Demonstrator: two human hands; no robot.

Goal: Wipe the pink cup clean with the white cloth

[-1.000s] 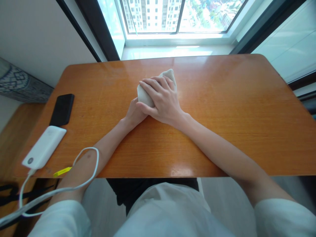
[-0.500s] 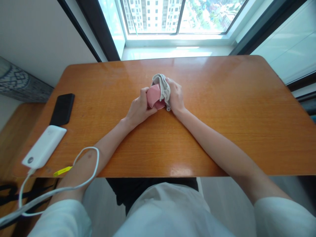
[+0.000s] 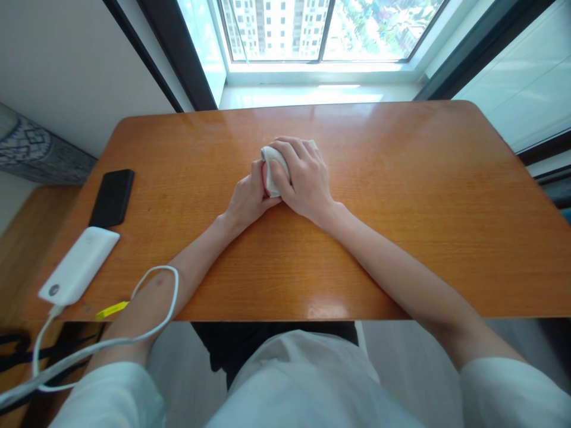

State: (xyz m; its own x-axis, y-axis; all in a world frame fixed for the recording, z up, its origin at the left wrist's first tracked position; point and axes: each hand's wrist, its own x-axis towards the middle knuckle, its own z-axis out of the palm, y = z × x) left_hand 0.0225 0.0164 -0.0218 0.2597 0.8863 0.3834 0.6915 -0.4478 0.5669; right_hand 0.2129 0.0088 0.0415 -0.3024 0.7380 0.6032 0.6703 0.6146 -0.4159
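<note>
Right hand (image 3: 304,178) is curling over a white cloth (image 3: 270,159), fingers wrapping down its top and near side, palm pressing it from the right; grip is closing fully around the bundle. Left hand (image 3: 247,201) is cupping the same bundle from the left, thumb lying up along its side, fingers tucking underneath; a narrow sliver of a pink object (image 3: 264,177) is showing between the thumb and the cloth, the rest lying hidden under cloth and fingers, so its shape cannot be told. Both hands are touching each other at the near edge of the bundle; both wrists are resting on the wood.

The bundle is sitting at the middle of an orange wooden table (image 3: 401,208), slightly toward the far edge; forearms are running back from it in a V toward the near edge, ending in white sleeves.

Well apart to the left, a black phone (image 3: 112,197) is lying flat near the table's left edge; just nearer than it, a white power bank (image 3: 79,265) is lying at an angle; a white cable (image 3: 176,290) is looping from its near end over the left forearm and trailing off the table; a small yellow tag (image 3: 111,310) is lying at the near edge beside the arm.

Beyond the far edge a window (image 3: 312,30) is showing tall buildings in daylight.
</note>
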